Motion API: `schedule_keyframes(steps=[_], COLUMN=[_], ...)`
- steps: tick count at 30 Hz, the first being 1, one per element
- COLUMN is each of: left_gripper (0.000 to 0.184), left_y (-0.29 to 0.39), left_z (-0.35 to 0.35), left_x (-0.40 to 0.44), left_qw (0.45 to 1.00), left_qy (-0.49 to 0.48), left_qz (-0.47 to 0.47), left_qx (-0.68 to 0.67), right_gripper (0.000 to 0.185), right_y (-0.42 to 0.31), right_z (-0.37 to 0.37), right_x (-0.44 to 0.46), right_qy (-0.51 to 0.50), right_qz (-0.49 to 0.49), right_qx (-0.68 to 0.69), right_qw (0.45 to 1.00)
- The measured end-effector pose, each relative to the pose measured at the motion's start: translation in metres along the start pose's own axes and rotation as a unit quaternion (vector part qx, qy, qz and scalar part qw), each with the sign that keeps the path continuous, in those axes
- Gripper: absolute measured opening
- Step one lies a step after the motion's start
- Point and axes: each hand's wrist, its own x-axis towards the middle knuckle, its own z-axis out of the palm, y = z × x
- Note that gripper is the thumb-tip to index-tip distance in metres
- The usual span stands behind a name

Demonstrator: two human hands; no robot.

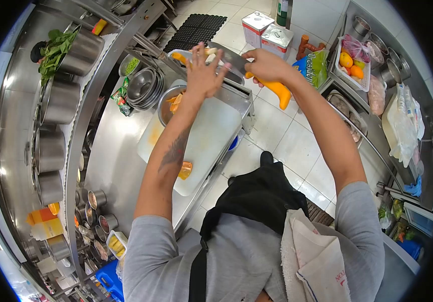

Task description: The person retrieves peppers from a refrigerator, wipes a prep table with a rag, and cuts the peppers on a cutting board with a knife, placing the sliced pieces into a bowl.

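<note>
My right hand (pixel 267 66) is closed around the yellow-orange handle of a knife (pixel 279 92), its wide grey blade pointing left. My left hand (pixel 205 75) is spread open, palm down, over a metal tray (pixel 234 76) at the counter's far end. Whitish and orange pieces (pixel 211 54) lie in that tray, partly hidden by my fingers. Below my left hand is a white cutting board (pixel 211 126), stained orange in one spot. A metal bowl (pixel 163 111) of orange pieces stands at its left edge, and an orange chunk (pixel 185 170) lies near its close end.
Stacked metal bowls (pixel 143 88) stand left of the board. Steel pots (pixel 58 100) line a shelf further left. Boxed tins (pixel 277 39) and a black mat (pixel 196 32) are on the tiled floor. A white basket of fruit (pixel 360 83) sits on the right counter.
</note>
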Motion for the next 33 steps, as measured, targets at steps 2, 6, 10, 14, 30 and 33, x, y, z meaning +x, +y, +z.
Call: schedule_keyframes(steps=[2, 6, 10, 14, 30, 33], left_gripper=[0.062, 0.045, 0.033, 0.036, 0.036, 0.031], left_y=[-0.010, -0.021, -0.074, -0.108, -0.091, -0.096], left_z=[-0.007, -0.063, -0.089, -0.066, -0.020, -0.034], left_x=[-0.006, -0.080, -0.202, -0.331, -0.396, -0.409], left_qw=[0.999, 0.973, 0.951, 0.948, 0.994, 0.990], left_qy=[0.018, 0.110, 0.084, -0.103, 0.061, 0.106], left_qz=[-0.018, -0.067, -0.206, -0.220, -0.015, -0.023], left_qx=[-0.041, -0.191, -0.214, -0.204, -0.093, -0.092], right_gripper=[0.058, 0.053, 0.052, 0.055, 0.024, 0.023], right_y=[0.010, 0.036, 0.050, 0.033, 0.023, 0.035], right_z=[-0.012, -0.010, 0.048, 0.130, 0.243, 0.243], right_x=[0.012, -0.060, -0.141, -0.195, -0.192, -0.206], right_qy=[-0.034, 0.111, 0.168, -0.106, -0.099, -0.107], right_qz=[0.054, 0.023, -0.043, 0.106, 0.051, 0.030], right_qx=[-0.202, -0.250, -0.052, 0.152, -0.372, -0.366], right_qw=[0.977, 0.962, 0.984, 0.977, 0.922, 0.924])
